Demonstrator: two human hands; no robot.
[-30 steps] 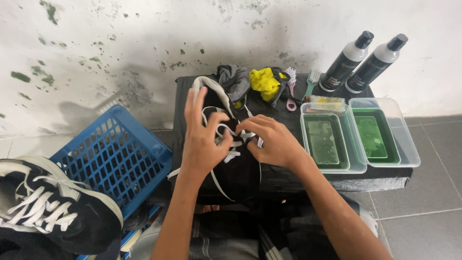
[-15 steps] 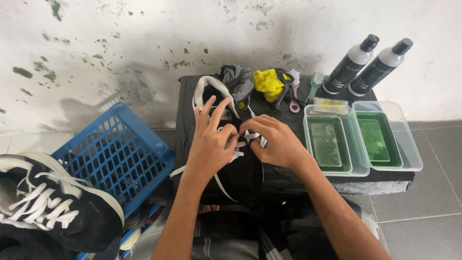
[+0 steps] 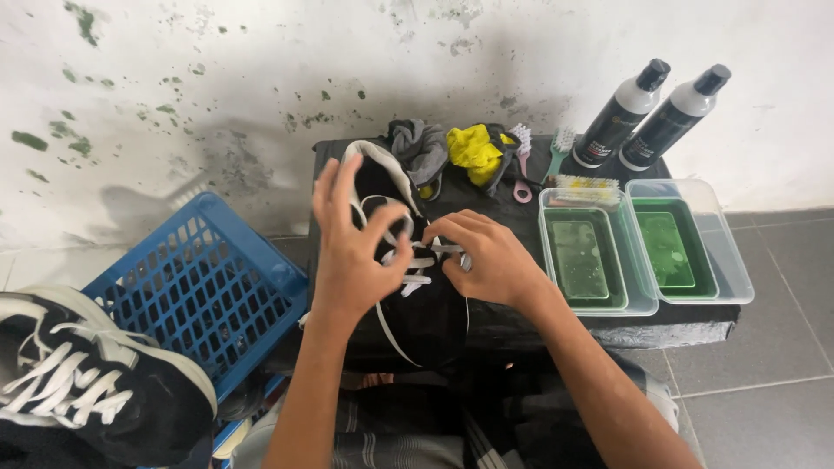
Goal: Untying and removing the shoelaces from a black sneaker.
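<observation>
holding green liquid, two clear tubs (image 3: 734,278) beside both lace-pinching hands (image 3: 486,260)

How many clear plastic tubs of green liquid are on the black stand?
2. One tub sits just right of the right hand; the other tub is beside it at the stand's right end. None look hidden.

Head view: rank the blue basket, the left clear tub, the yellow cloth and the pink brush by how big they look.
1. blue basket, clearly largest, though it sits nearer the camera.
2. left clear tub.
3. yellow cloth.
4. pink brush, smallest, slim and partly hidden by the cloths.
</observation>
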